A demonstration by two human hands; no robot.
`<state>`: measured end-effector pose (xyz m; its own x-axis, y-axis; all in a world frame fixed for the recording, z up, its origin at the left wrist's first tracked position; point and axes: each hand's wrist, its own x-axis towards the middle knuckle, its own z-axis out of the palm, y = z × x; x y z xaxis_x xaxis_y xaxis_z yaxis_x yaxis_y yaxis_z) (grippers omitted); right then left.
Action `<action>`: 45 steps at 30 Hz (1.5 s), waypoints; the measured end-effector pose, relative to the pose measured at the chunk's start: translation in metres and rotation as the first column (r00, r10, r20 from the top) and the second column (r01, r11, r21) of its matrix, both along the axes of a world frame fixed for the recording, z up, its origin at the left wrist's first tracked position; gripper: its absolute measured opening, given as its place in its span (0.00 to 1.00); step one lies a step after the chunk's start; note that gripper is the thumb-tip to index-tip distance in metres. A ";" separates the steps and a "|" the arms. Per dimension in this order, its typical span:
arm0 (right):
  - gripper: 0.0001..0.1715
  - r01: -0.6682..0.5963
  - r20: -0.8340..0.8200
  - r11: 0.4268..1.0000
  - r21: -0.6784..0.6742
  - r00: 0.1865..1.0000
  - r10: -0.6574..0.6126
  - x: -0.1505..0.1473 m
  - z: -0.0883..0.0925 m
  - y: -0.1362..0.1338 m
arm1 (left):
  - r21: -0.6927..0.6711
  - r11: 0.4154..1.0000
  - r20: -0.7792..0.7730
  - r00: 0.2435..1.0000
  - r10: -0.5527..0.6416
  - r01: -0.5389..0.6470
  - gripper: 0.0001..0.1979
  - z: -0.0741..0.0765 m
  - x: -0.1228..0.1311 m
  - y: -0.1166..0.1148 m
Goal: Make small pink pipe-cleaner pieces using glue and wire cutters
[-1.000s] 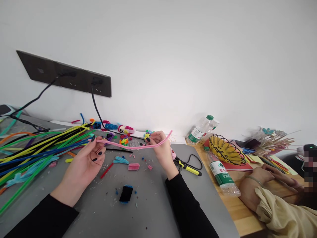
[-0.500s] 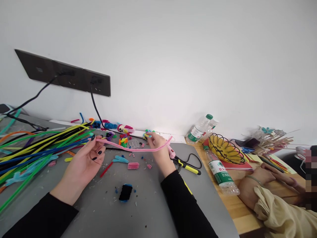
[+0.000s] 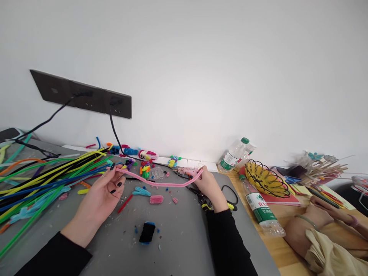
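A long pink pipe cleaner (image 3: 163, 185) hangs in a shallow sag above the grey mat, stretched between my hands. My left hand (image 3: 107, 189) pinches its left end between thumb and finger, palm turned up. At its right end, my right hand (image 3: 209, 188) has closed its fingers round the tip. Below lie a pink bundle of short pieces (image 3: 156, 199), folded light-blue pipe cleaners (image 3: 141, 191) and a red strip (image 3: 125, 203). Nearer to me rests a small black fuzzy block (image 3: 147, 232) with blue edges. Pliers (image 3: 202, 200) lie partly hidden under my right wrist.
Many coloured pipe cleaners (image 3: 51, 180) spread over the left side. Small fuzzy figures (image 3: 130, 151) line the wall under black cables (image 3: 113, 126). To the right are water bottles (image 3: 263, 212), a yellow basket (image 3: 266, 180) and another person's arms (image 3: 313, 218).
My right hand has moved right and towards me, from beside the small yellow-and-blue figure to the pink pipe cleaner's right end. My left hand keeps its pinch. The view has shifted slightly.
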<state>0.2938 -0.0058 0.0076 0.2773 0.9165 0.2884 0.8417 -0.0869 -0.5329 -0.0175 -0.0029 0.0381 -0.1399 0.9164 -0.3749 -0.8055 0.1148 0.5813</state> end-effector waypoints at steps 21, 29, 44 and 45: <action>0.07 0.117 -0.137 0.974 0.196 0.986 -0.090 -0.007 0.019 0.005 | 0.003 1.000 -0.014 1.000 -0.027 0.027 0.17 -0.001 0.001 -0.003; 0.23 -0.609 -0.807 0.752 0.252 0.297 0.511 -0.068 0.037 -0.022 | 0.036 0.999 -0.086 0.996 -0.030 0.033 0.07 -0.011 -0.002 0.000; 0.24 -0.466 -0.855 0.808 0.360 0.181 0.486 -0.099 0.028 -0.023 | 0.097 0.920 -0.587 0.769 -0.255 0.379 0.24 -0.023 0.001 -0.007; 0.26 -0.507 -0.831 0.797 0.329 0.245 0.499 -0.100 0.028 -0.024 | 0.106 0.918 -0.580 0.773 -0.256 0.383 0.24 -0.022 0.001 -0.007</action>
<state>0.1933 -0.0299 0.0357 -0.1590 0.9669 0.1998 -0.1903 0.1686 -0.9671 -0.0160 -0.0098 0.0157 0.0531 0.9908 -0.1246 -0.2848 0.1346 0.9491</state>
